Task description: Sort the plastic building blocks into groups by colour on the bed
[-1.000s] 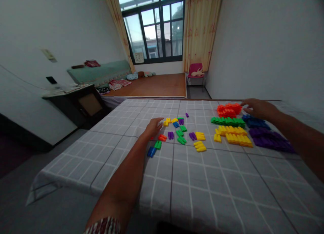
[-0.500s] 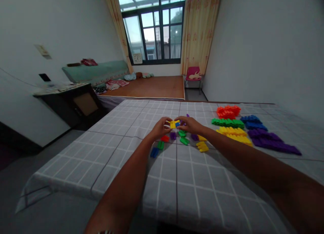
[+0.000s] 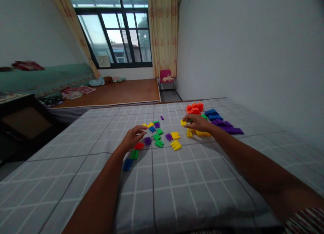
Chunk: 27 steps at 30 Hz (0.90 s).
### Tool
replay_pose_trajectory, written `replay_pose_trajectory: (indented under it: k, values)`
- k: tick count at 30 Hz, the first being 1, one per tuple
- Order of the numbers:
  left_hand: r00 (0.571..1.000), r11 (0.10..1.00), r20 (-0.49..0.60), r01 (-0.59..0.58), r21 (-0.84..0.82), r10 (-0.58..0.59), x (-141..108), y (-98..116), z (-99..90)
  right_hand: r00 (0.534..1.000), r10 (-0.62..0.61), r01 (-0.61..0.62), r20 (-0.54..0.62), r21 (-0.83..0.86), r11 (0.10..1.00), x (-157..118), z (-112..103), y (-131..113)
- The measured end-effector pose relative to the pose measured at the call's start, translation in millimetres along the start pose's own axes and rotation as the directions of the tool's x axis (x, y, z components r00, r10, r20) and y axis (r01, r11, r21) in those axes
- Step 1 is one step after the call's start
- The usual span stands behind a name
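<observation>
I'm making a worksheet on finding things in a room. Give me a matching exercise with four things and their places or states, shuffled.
Things:
1. Right hand
2. Blue pile
3. Pink chair
4. Clock

Places or states:
A. At the lower left of the window
B. With a yellow piece at its fingertips
C. Between the orange pile and the purple pile
D. Below the curtain

Pairs: 1-B, 2-C, 3-D, 4-A

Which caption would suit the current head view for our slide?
Right hand holding a yellow block near the orange pile, left hand beside scattered coloured blocks on a checked grey tablecloth.
</observation>
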<state>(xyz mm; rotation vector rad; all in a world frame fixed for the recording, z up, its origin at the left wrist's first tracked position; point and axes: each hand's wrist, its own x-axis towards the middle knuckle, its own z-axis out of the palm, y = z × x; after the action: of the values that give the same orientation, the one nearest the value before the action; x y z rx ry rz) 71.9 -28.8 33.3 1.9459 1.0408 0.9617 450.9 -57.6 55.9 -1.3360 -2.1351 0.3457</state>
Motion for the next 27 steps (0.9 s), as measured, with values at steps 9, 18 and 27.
replay_pose_trajectory:
  k: [9,18,27]
  values:
    - [0.996,0.983,-0.079,0.065,0.173,-0.052,3.0,-14.7,-11.1,0.993,0.115,-0.104,0.026,-0.274,0.956,-72.3,-35.0,56.3]
    - [0.995,0.932,-0.097,0.06,0.358,-0.027,8.6,-26.6,-30.6,0.999,-0.032,0.039,0.041,-0.195,0.98,-52.6,-24.4,1.5]
    - [0.994,0.715,0.024,0.058,0.697,-0.105,65.0,-32.9,0.6,0.857,-0.402,0.422,0.324,0.007,0.906,-44.2,46.2,-88.2]
